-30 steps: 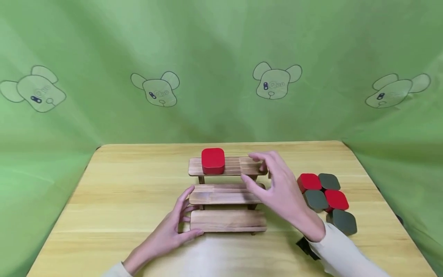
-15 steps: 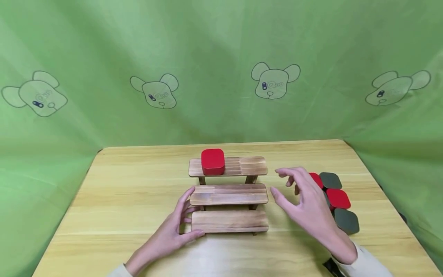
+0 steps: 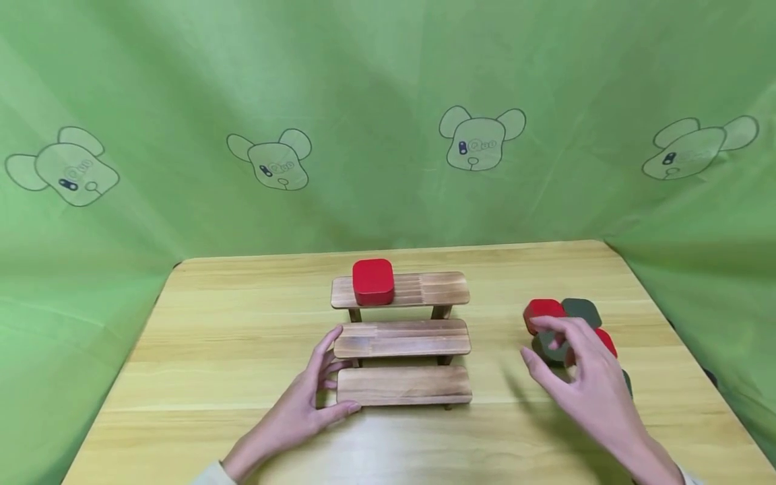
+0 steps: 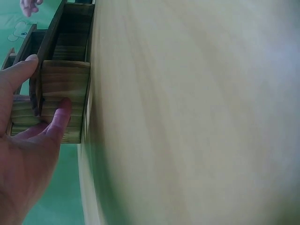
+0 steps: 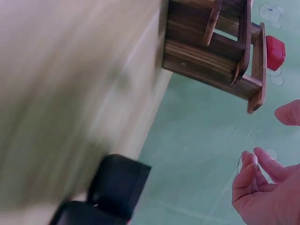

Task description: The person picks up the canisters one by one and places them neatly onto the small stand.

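A three-step wooden display stand (image 3: 403,338) stands mid-table in the head view, one red rounded square block (image 3: 372,281) on the left of its top step. My left hand (image 3: 303,407) holds the stand's left end, thumb at the bottom step's front corner and fingers along the side. In the left wrist view, fingers (image 4: 60,119) press against its side panel. My right hand (image 3: 585,380) hovers with nothing in it, fingers bent and spread from the thumb. It partly covers a group of red blocks (image 3: 541,311) and dark grey-green blocks (image 3: 582,310).
The light wooden table (image 3: 242,337) runs back to a green curtain (image 3: 376,202) printed with bear heads, which also closes both sides. Dark block sides (image 5: 117,187) show low in the right wrist view.
My right hand has moved from the top step's right end rightward to over the block group, empty throughout. The left hand has stayed on the stand. The red block has not moved on its step.
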Tool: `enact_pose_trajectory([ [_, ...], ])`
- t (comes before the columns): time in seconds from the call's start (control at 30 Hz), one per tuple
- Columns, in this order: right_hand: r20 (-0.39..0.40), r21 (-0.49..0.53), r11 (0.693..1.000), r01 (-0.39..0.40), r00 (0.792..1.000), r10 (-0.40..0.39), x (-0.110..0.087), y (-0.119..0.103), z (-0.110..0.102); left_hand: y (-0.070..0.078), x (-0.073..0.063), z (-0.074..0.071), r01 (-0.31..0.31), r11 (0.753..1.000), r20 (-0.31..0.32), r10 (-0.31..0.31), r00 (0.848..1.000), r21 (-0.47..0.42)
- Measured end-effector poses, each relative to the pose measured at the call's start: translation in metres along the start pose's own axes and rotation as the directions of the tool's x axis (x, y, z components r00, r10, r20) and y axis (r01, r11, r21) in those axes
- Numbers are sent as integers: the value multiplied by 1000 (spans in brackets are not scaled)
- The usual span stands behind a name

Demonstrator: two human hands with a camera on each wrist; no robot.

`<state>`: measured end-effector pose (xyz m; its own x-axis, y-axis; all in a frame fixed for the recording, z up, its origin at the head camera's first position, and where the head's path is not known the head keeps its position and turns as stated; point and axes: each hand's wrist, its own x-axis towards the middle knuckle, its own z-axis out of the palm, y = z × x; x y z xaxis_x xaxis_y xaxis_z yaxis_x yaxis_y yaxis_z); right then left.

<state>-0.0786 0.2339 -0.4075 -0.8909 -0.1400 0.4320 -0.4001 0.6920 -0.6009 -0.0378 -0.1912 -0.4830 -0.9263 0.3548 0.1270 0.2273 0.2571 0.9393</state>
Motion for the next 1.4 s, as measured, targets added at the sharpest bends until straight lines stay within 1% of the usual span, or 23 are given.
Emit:
enact_pose_trajectory([
  [0.23, 6, -30, 999, -32, 999, 33, -11, 17, -9, 1, 0, 0, 19, 1000, -19, -19, 1000, -5],
  [0.37, 3, -35, 998, -57, 998, 57, -20, 26, -14, 0, -1, 1, 31, 1000, -16, -31, 999, -1],
  [0.67, 15, -83, 990, -115, 993, 116, -39, 49, -22, -1, 0, 1, 1, 1000, -3, -1, 1000, 20],
  [0.87, 32, -123, 979, -161, 986, 167, -46, 61, -24, 0, -1, 0, 15, 1000, -2, -15, 1000, 8],
  [1.07, 41, -148, 974, -173, 983, 180, -50, 71, -28, 0, -2, 0, 29, 999, -20, -29, 999, 13],
  [1.23, 51, -180, 961, -209, 974, 222, -54, 80, -34, -1, -2, 1, -4, 1000, -16, 4, 1000, 22],
  [1.4, 65, -216, 951, -220, 969, 238, -57, 91, -42, -5, 1, 3, -29, 999, -16, 29, 999, 28],
])
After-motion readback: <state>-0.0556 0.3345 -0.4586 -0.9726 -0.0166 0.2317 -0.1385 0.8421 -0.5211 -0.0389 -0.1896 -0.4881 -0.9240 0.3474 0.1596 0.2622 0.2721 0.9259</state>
